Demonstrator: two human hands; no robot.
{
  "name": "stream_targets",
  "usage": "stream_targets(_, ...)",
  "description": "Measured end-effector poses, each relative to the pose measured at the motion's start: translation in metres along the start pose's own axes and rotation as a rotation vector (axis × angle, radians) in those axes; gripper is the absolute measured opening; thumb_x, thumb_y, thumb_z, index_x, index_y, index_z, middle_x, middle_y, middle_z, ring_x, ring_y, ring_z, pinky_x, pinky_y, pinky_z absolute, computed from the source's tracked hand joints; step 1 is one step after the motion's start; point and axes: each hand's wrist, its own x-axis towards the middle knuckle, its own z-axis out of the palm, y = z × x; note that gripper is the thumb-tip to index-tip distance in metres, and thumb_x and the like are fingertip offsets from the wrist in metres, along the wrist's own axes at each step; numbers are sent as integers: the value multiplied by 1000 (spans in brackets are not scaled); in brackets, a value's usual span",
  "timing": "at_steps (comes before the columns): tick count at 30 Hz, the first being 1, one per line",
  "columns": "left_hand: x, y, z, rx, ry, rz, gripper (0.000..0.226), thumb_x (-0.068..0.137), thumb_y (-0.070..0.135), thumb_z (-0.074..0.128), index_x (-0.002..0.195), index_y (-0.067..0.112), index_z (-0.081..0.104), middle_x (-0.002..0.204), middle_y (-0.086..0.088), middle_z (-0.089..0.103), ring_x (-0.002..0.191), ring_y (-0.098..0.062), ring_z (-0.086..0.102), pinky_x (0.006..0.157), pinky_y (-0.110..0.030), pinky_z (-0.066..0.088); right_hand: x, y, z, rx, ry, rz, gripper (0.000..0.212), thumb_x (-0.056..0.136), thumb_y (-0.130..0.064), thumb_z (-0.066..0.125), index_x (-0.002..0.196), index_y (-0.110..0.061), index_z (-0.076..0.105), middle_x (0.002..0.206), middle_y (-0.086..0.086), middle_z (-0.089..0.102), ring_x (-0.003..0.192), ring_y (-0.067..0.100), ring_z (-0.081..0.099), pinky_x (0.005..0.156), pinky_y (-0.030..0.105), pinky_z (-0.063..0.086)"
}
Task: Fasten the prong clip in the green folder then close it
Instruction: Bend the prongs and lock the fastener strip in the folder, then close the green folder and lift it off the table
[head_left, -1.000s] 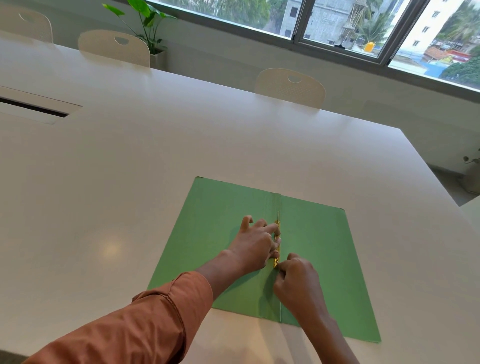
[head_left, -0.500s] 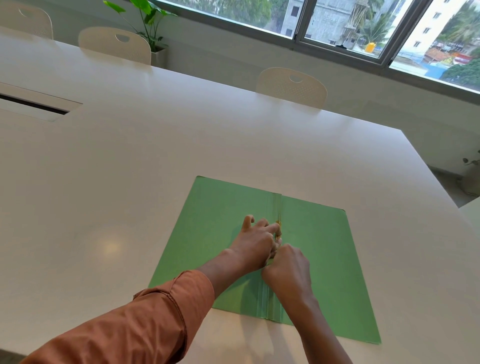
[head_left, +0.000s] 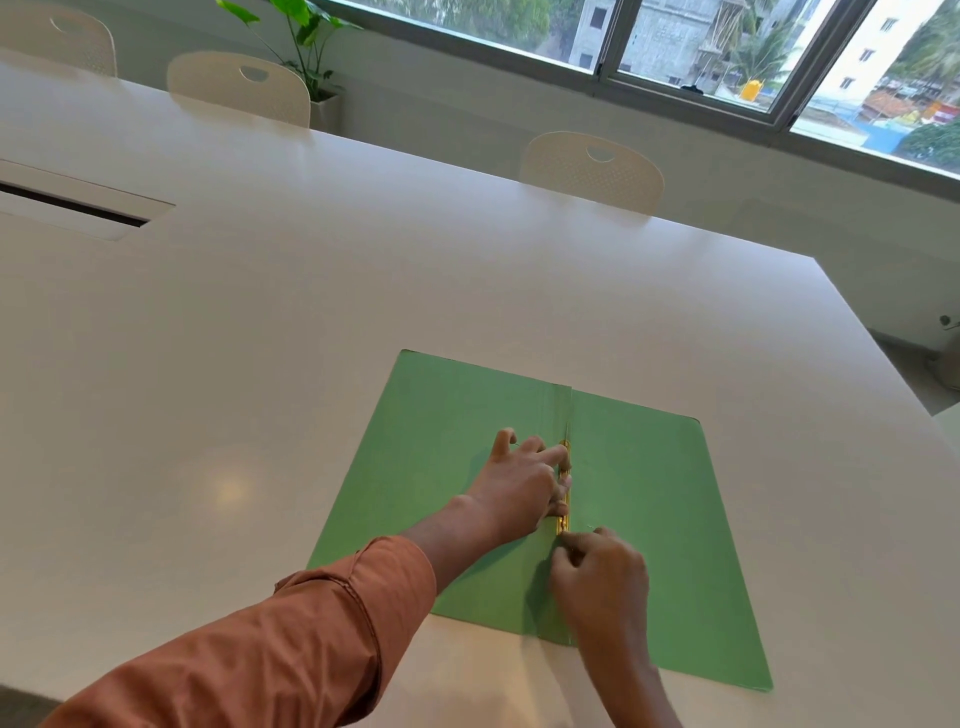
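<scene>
**Both hands working the prong clip at the folder's spine**

A green folder (head_left: 644, 525) is lying fully open and flat on the white tabletop (head_left: 311, 338), near the edge closest to the person, its spine crease running away from the camera. Along that crease a gold prong clip (head_left: 564, 499) is lying lengthwise, only short stretches of it showing between the fingers.

The left hand (head_left: 524, 486) is reaching in from the left cover, palm down, fingers spread and pressing flat against the clip's upper and middle part; it is bearing down on the metal rather than gripping it. A rust-orange sleeve (head_left: 291, 644) is covering that forearm up to the wrist.

The right hand (head_left: 602, 571) is sitting at the nearer end of the clip, fingers curled inward with thumb and fingertips bunched at the metal strip. Whether it is actually pinching the clip or just touching it cannot be told.

Cream chairs (head_left: 592, 169) are standing along the far side of the tabletop.
</scene>
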Motion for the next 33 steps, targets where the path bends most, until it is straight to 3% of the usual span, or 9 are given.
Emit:
stream_targets(2, 0, 0, 0, 5, 5, 3, 33, 101, 44, 61, 128, 29, 72, 143, 10, 56, 130, -19, 49, 106, -50, 24, 4, 7, -5, 140, -4, 81, 13, 74, -5, 80, 79, -15, 86, 65, 0, 76, 56, 11, 66, 57, 26, 53)
stream_targets(8, 0, -2, 2, -1, 10, 0, 35, 100, 44, 61, 132, 30, 69, 145, 11, 54, 133, -18, 47, 107, -49, 24, 2, 18, -5, 292, -29, 155, 16, 76, -8, 81, 88, -18, 86, 74, -8, 80, 65, 1, 72, 67, 26, 62)
stream_targets(14, 2, -8, 14, -90, 42, -5, 36, 99, 43, 65, 131, 30, 71, 146, 11, 57, 134, -18, 47, 108, -46, 29, -8, 27, -6, 202, -27, 34, 14, 81, -22, 84, 95, -25, 85, 56, -10, 69, 52, 8, 62, 54, 28, 53)
stream_targets(18, 2, -16, 15, -305, 147, -47, 33, 89, 39, 77, 120, 26, 77, 135, 10, 68, 129, -14, 54, 105, -40, 33, -16, 36, -7, 234, -24, -14, 26, 79, -36, 87, 104, -32, 82, 55, -8, 66, 51, 12, 61, 52, 22, 48)
stream_targets(21, 6, -47, 6, -315, 331, -230, 24, 84, 30, 84, 103, 17, 83, 116, -3, 77, 110, -24, 68, 99, -46, 50, -17, 44, -8, 372, -26, -3, 35, 74, -35, 91, 106, -30, 78, 65, -11, 70, 48, 6, 57, 52, 15, 49)
stream_targets(24, 11, -94, -13, -183, 427, -514, 30, 82, 27, 86, 103, 6, 81, 109, -12, 75, 101, -36, 68, 88, -48, 55, -20, 53, -10, 515, -37, 2, 36, 76, -26, 91, 109, -22, 77, 58, -12, 63, 46, 2, 47, 52, 14, 48)
stream_targets(29, 13, -169, -41, -30, 238, -833, 54, 88, 40, 76, 128, 4, 67, 128, -24, 61, 122, -44, 55, 98, -52, 47, -23, 62, -11, 613, -79, -14, 26, 82, -18, 85, 106, -22, 76, 61, 1, 63, 51, 4, 47, 51, 19, 51)
stream_targets(33, 12, -198, -48, 12, 95, -883, 58, 93, 49, 68, 130, 4, 63, 128, -25, 56, 122, -43, 53, 98, -51, 50, -23, 67, -9, 617, -80, -16, 24, 84, -17, 84, 107, -17, 78, 71, 13, 66, 53, 4, 50, 52, 21, 52)
